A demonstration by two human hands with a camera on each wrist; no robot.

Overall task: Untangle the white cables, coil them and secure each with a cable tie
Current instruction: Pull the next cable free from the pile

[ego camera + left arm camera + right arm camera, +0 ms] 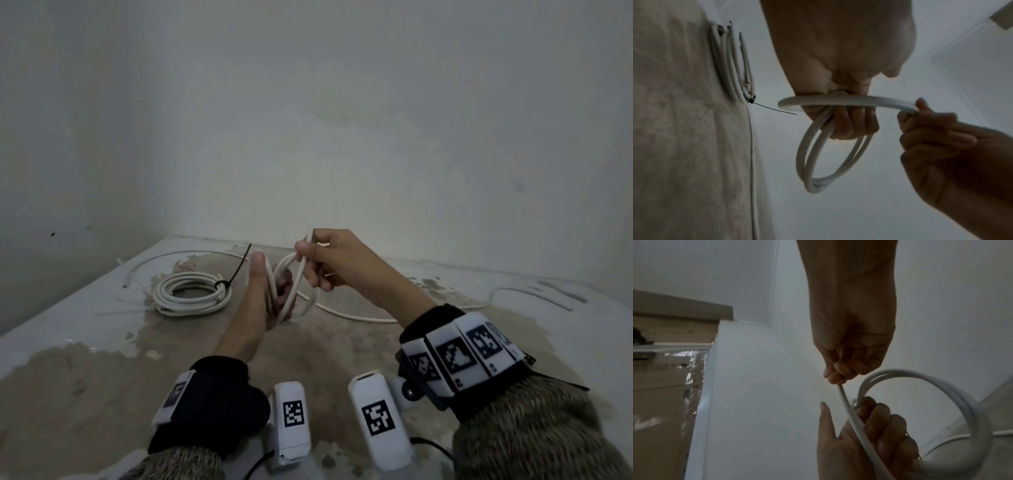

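The head view looks forward and down from above the forearms onto a worn table top (85, 370) against a pale wall, with both hands in the middle distance. The left wrist view sits very close under the left hand (838, 56), looking along it, so the table stands on edge at the left. The right wrist view looks along the right hand (851, 337) from equally near (the wall fills most of it). All three share the looped white cable (291, 291) between the hands; the head and left wrist views also share the tied coil (190, 297)
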